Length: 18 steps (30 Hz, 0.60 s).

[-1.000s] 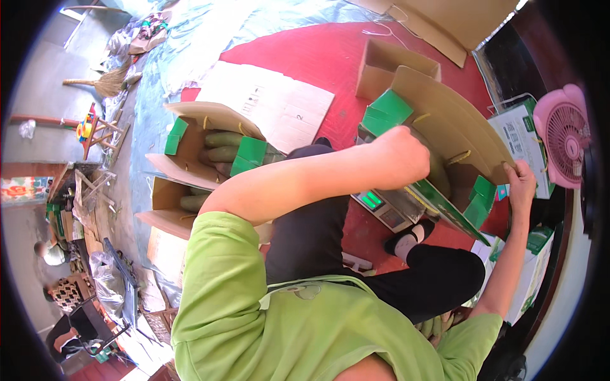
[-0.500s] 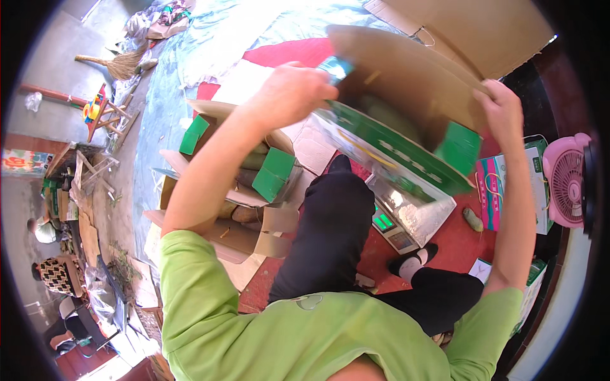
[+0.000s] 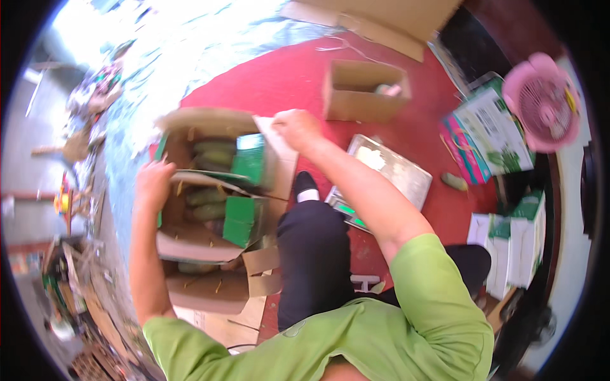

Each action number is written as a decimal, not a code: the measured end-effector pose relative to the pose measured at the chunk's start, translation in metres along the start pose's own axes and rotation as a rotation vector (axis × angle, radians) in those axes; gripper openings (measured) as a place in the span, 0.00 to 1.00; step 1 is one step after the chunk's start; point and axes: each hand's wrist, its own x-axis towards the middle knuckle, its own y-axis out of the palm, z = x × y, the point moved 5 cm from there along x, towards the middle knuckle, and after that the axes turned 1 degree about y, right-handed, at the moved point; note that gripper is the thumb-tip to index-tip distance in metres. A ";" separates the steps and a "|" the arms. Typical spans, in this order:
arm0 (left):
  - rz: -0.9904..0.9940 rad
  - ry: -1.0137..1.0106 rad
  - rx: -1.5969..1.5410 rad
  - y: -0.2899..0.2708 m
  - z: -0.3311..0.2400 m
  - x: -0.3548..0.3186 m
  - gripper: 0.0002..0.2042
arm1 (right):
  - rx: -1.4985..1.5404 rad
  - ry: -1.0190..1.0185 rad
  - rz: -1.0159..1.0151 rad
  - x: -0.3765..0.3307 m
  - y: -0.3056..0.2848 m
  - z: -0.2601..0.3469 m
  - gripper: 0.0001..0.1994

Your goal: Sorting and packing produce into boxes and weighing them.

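Box (image 3: pixel 206 120) at ten o'clock looks stiff, probably heavy, best held by both ends. Our left hand (image 3: pixel 154 182) clenches its rim; whether our right hand (image 3: pixel 297 130) grips anything, we can't make out. Gourds (image 3: pixel 213 152) inside seem firm.

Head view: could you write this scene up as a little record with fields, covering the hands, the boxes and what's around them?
Left hand: at the left edge of the cartons; blurred, grip unclear
Right hand: by the far carton's right corner; grip unclear
Cartons: three, open, in a row; middle carton, near carton
Contents: long greenish produce
Right of the knee: silver scale, green display lit
Floor: red covering, one loose greenish piece
Far right: pink fan
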 end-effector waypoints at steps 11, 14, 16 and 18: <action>-0.056 0.144 -0.470 -0.056 -0.112 0.043 0.06 | -0.121 0.243 0.233 -0.131 -0.099 -0.144 0.10; -0.070 0.259 -0.560 -0.074 -0.156 0.057 0.09 | -0.197 0.336 0.265 -0.181 -0.139 -0.172 0.13; -0.081 0.327 -0.582 -0.093 -0.190 0.067 0.09 | -0.205 0.418 0.202 -0.211 -0.167 -0.189 0.13; -0.113 0.445 -0.582 -0.115 -0.227 0.074 0.09 | -0.220 0.475 0.167 -0.239 -0.192 -0.201 0.14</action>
